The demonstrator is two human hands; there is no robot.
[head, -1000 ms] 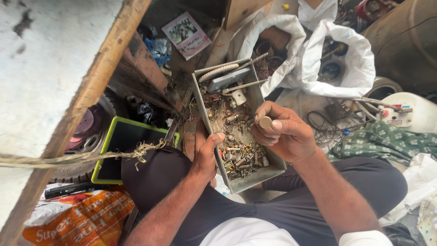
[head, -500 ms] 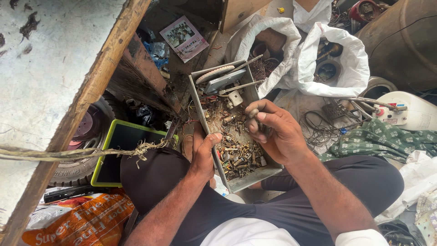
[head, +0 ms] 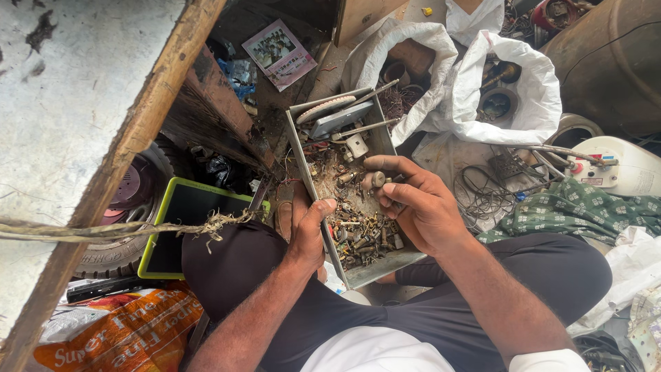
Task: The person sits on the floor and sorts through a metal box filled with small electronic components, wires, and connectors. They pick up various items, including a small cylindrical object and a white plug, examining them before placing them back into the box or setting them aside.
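Head view: right hand (head: 420, 207) pinched shut on small brass cylindrical fitting (head: 377, 180), above middle of grey rectangular metal tray (head: 385, 262) of mixed brass scrap. Left hand (head: 308, 234) clamped on tray's left rim. Probably dense, rigid, smooth; best gripped around its barrel.

A grey metal tray (head: 372, 265) lies tilted across the lap, long and shallow, its near-left rim under the left fingers and thumb. It is heaped with small brass and steel fittings (head: 358, 234), just below the right fingers. A small round brass piece (head: 378, 179) sits between the right fingertips, above the heap.
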